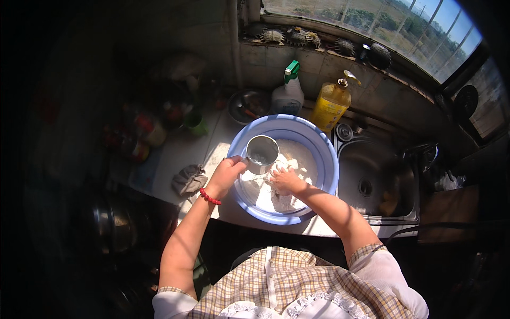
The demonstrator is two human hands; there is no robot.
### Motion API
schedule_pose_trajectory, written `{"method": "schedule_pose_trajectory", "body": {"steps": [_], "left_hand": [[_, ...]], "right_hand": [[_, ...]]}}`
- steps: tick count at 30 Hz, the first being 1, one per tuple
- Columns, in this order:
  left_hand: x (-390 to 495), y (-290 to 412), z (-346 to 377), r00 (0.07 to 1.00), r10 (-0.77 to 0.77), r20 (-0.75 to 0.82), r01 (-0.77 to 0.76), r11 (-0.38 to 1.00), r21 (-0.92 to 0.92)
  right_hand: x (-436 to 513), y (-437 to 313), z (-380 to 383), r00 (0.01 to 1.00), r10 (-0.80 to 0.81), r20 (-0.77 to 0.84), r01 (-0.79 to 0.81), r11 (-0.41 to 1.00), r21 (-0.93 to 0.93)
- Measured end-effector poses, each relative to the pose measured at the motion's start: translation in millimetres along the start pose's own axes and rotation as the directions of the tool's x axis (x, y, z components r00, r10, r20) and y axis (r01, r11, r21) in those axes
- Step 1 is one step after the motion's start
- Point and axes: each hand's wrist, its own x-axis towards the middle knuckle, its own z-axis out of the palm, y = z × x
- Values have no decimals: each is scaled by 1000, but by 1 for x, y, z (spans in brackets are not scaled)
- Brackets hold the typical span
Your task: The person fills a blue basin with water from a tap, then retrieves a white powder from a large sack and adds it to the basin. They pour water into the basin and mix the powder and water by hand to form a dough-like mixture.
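Note:
My left hand (226,174) grips the handle of a metal cup (263,153), held over the left part of a blue plastic basin (337,167). Some clear liquid seems to lie inside the cup. White flour (297,149) covers the bottom of the basin, with pale lumps of dough (287,161) near the middle. Down in the basin, my right hand (285,181) touches the lumps with its fingers spread. Whether anything is under that palm is hidden. A red bead bracelet (210,197) circles my left wrist.
A stainless steel sink (374,167) adjoins the basin on the right. Behind stand a spray bottle (287,95), a yellow pump bottle (330,104) and a metal bowl (248,105). A crumpled grey cloth (189,179) lies left on the counter. Cactus-like plants line the windowsill (318,50).

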Motion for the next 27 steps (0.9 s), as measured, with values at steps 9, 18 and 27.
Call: {"method": "schedule_pose_trajectory", "body": {"steps": [9, 18, 27], "left_hand": [[23, -2, -16, 997, 75, 29, -80, 945, 318], [33, 9, -25, 982, 180, 53, -188, 925, 331], [42, 20, -28, 990, 103, 100, -136, 898, 419]], "right_hand": [[-33, -36, -1, 960, 107, 258, -170, 957, 234], [-40, -17, -4, 857, 367, 361, -426, 900, 95], [-3, -29, -10, 973, 228, -23, -222, 964, 147]]}}
